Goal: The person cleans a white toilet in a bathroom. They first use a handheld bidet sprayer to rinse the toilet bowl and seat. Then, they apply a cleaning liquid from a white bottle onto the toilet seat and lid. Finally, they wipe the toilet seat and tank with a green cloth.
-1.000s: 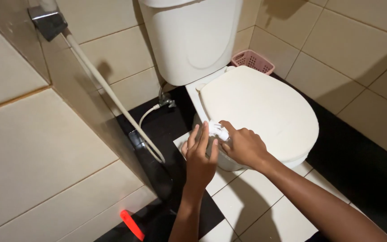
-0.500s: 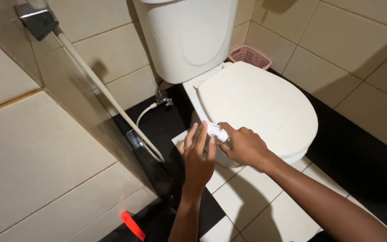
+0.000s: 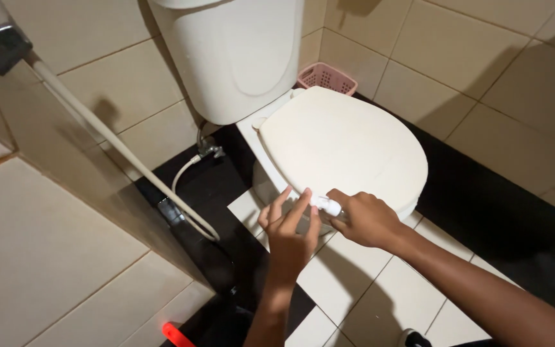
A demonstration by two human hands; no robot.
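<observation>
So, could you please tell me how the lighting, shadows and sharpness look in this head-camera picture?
Head view: light is warm and dim, with broad soft shadows across the wall tiles; the closed toilet lid is the brightest surface, without harsh glare; the left hand, right hand and the small white object between them look slightly soft.
</observation>
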